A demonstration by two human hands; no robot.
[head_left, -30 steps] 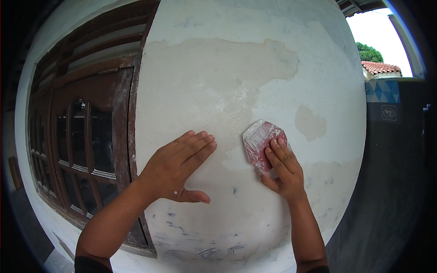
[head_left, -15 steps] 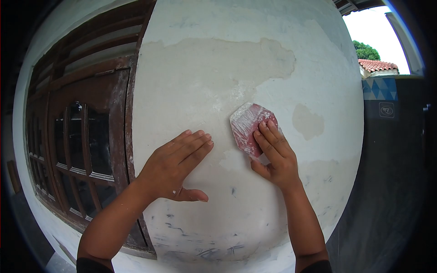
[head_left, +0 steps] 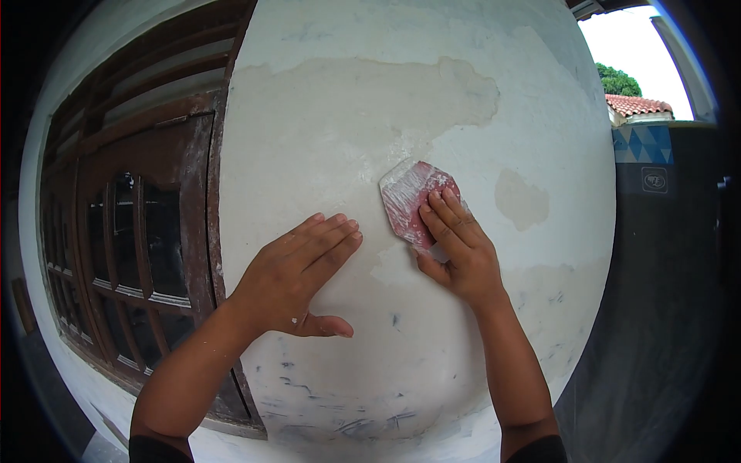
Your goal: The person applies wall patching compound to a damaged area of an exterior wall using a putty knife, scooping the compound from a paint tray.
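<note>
A reddish sheet of sandpaper (head_left: 403, 202), thick with white dust, lies against the pale wall (head_left: 309, 177). My right hand (head_left: 461, 251) presses it there, fingers laid over its right side and the thumb at its lower edge. The sheet's underside is hidden. To the left, my left hand (head_left: 297, 278) rests on the wall with straight fingers and the thumb spread away, holding nothing. The wall shows beige patches, white areas and dark scuff marks low down.
A brown wooden window frame (head_left: 202, 231) with glass panes borders the wall on the left. On the right stands a dark surface (head_left: 656, 270) with a blue patterned strip (head_left: 644, 144). A tiled roof (head_left: 637, 106) and a tree (head_left: 617, 80) show beyond.
My right hand and the sandpaper have shifted slightly up and left. My left hand stays in about the same place. The whole view has moved a little.
</note>
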